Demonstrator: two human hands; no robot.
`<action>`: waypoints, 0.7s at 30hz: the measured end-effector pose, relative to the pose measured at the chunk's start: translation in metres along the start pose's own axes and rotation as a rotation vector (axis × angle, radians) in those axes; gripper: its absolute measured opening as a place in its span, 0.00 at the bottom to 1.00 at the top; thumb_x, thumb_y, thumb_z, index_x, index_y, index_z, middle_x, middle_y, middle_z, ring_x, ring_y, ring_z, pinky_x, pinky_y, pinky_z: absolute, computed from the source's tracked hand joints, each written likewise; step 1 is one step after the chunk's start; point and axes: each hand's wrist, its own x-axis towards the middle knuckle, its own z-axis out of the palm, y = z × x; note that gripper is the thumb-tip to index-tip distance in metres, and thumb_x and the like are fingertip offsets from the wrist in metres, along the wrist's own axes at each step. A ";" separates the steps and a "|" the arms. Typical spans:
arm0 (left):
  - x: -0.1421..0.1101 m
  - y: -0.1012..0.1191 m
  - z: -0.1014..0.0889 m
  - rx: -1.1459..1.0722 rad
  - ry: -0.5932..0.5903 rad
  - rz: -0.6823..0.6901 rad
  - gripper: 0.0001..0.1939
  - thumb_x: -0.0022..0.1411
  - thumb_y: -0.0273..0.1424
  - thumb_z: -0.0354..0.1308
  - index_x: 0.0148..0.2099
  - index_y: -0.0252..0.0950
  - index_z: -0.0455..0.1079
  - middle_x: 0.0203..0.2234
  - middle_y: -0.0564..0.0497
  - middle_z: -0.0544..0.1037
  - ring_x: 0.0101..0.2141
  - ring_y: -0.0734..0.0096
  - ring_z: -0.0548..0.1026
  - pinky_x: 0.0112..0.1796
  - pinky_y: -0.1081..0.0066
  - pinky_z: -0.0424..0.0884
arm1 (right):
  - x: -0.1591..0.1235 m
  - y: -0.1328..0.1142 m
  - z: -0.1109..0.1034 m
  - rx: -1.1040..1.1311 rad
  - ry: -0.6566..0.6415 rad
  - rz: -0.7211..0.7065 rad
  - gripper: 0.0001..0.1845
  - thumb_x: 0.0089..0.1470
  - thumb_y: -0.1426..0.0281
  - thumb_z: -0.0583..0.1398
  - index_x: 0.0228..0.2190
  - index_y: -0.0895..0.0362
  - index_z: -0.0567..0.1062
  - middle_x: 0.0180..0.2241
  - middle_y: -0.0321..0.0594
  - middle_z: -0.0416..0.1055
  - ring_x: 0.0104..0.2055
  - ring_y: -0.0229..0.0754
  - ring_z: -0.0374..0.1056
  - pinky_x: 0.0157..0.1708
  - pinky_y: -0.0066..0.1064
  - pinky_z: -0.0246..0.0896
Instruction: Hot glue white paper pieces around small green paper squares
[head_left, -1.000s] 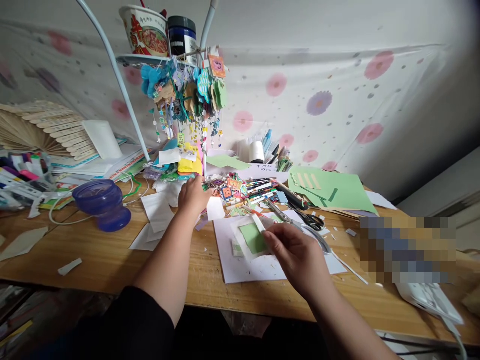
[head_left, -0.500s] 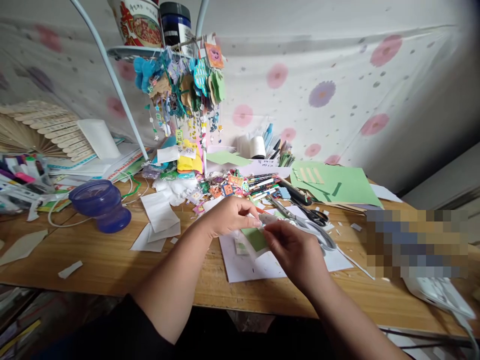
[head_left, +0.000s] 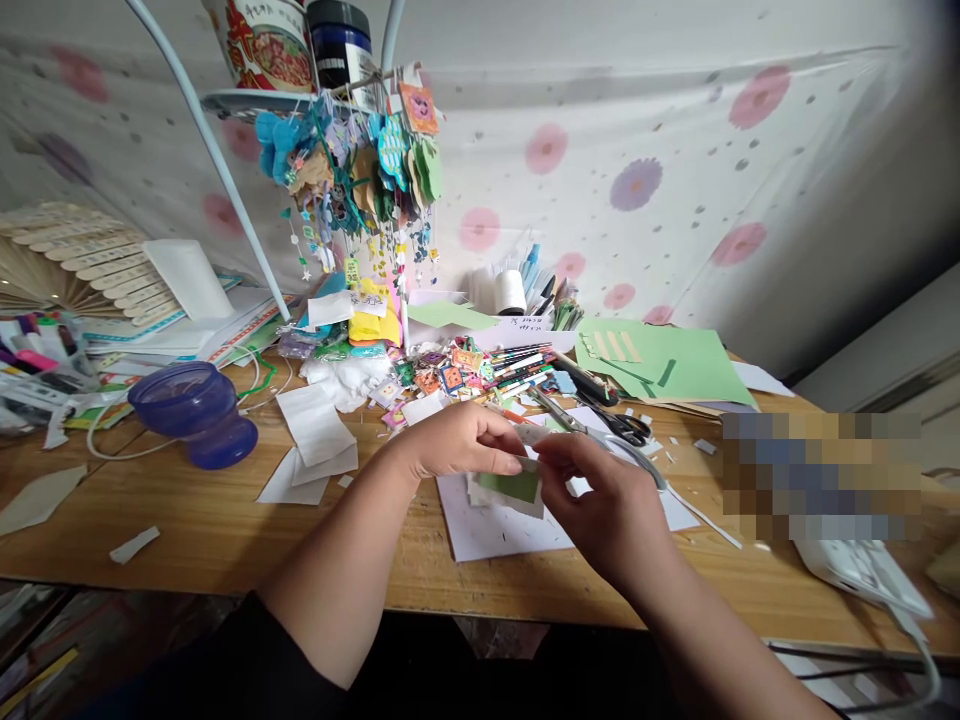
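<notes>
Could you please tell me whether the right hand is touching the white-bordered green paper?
Touching. The head view shows the right hand pinching the white-bordered green paper at its upper right edge.

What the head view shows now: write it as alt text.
A person's left hand and right hand hold green and white paper over a white sheet on a wooden desk. Coloured cutouts and scissors lie beyond; a blue vessel stands left.

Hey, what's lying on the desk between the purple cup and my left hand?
In the head view, overlapping white paper sheets lie between the purple cup and your left hand, with a small white scrap beside them.
</notes>
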 end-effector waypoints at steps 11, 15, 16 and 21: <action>0.007 -0.007 0.000 -0.050 0.392 -0.008 0.07 0.50 0.32 0.60 0.25 0.33 0.70 0.18 0.56 0.67 0.21 0.78 0.61 0.23 0.75 0.54 | -0.058 0.037 -0.035 -0.054 0.312 0.210 0.04 0.54 0.65 0.62 0.31 0.52 0.73 0.25 0.38 0.72 0.23 0.43 0.66 0.24 0.35 0.60; 0.011 -0.009 0.003 -0.058 0.460 0.023 0.06 0.49 0.31 0.59 0.24 0.33 0.69 0.19 0.57 0.67 0.22 0.78 0.62 0.25 0.75 0.55 | -0.067 0.076 -0.025 0.032 0.132 0.480 0.21 0.47 0.53 0.64 0.36 0.56 0.74 0.33 0.47 0.76 0.31 0.51 0.73 0.29 0.41 0.69; 0.012 -0.009 0.004 -0.062 0.473 0.020 0.06 0.49 0.31 0.59 0.23 0.34 0.69 0.19 0.57 0.67 0.22 0.78 0.62 0.25 0.74 0.55 | -0.065 0.081 -0.020 0.046 0.057 0.513 0.24 0.46 0.52 0.64 0.38 0.57 0.74 0.35 0.48 0.77 0.33 0.52 0.74 0.30 0.42 0.70; 0.014 -0.013 0.007 -0.063 0.490 -0.015 0.07 0.49 0.31 0.58 0.22 0.34 0.66 0.17 0.59 0.63 0.20 0.80 0.58 0.24 0.74 0.53 | -0.041 0.080 0.001 -0.050 -0.231 0.397 0.18 0.47 0.54 0.64 0.29 0.56 0.75 0.23 0.40 0.76 0.23 0.45 0.71 0.22 0.33 0.64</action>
